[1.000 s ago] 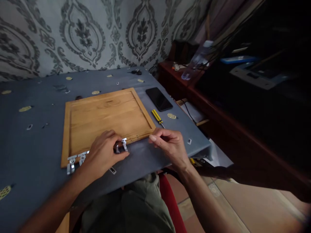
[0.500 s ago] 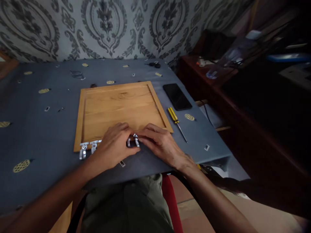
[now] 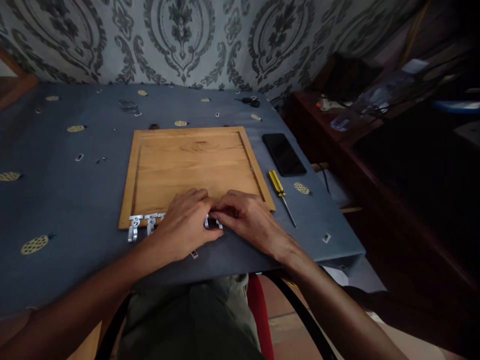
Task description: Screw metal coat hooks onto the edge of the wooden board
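Note:
A framed wooden panel (image 3: 195,167) lies flat on the blue cloth. Silver metal hooks (image 3: 135,227) are lined up along its near edge, at the left. My left hand (image 3: 189,220) rests over that edge, its thumb and fingers closed around a silver hook (image 3: 206,221). Beside it, my right hand (image 3: 243,217) has its thumb and fingertips pinched together at the same spot. Whatever sits between the right fingertips is too small and hidden to name. A yellow-handled screwdriver (image 3: 278,186) lies to the right of the panel.
A black phone (image 3: 284,154) lies right of the panel. Small screws (image 3: 102,160) are scattered on the cloth (image 3: 75,200) at the left. Dark keys (image 3: 251,101) lie at the back. A plastic bottle (image 3: 378,97) is on the dark red furniture (image 3: 318,115) at the right.
The view has shifted, so the table things appear slightly further right. My right fingertips have closed in over the metal piece, which shows less than before. My left hand keeps its grip.

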`<state>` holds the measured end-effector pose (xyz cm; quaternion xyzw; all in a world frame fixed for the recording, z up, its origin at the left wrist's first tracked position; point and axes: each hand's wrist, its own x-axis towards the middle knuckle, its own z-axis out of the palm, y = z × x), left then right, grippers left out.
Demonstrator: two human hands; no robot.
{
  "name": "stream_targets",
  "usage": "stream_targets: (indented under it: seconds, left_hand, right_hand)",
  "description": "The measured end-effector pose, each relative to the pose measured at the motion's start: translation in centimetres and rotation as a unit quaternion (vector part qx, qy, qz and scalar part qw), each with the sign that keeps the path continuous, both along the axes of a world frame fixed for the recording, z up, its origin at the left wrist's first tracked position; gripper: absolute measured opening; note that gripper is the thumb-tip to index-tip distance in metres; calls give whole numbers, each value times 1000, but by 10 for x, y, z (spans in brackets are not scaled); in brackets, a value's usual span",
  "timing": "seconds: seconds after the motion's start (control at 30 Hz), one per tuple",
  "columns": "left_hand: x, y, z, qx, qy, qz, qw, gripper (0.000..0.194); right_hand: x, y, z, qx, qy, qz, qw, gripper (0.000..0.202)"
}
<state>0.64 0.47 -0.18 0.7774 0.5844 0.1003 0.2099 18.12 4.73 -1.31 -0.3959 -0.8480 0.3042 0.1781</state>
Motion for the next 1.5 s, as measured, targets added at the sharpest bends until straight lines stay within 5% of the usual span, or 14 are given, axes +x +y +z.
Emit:
stream_targets:
  seconds: [0.3,0.6,0.93,1.27,1.5]
  left_hand:
    - [0,0,0,7,-5,1,1000,26]
    - [0,1,2,-6,14,-6,1000,29]
    - [-2,-1,-5,17,3,-13,1000,26]
    - [-1,0,-4,20,-2,-4,1000,23]
    - [-2,0,-1,16,-1,-8,1000,23]
  right_hand:
    - [-18,4,20,-56,-93,-39,993,20]
    - [-8,20,5,-175,-4,8,985,16]
    - [13,-7,16,56,42,46,996,16]
    - [24,-17,-7,87,80,38,992,17]
    - [23,-55,-21,211,124,-11,969,17]
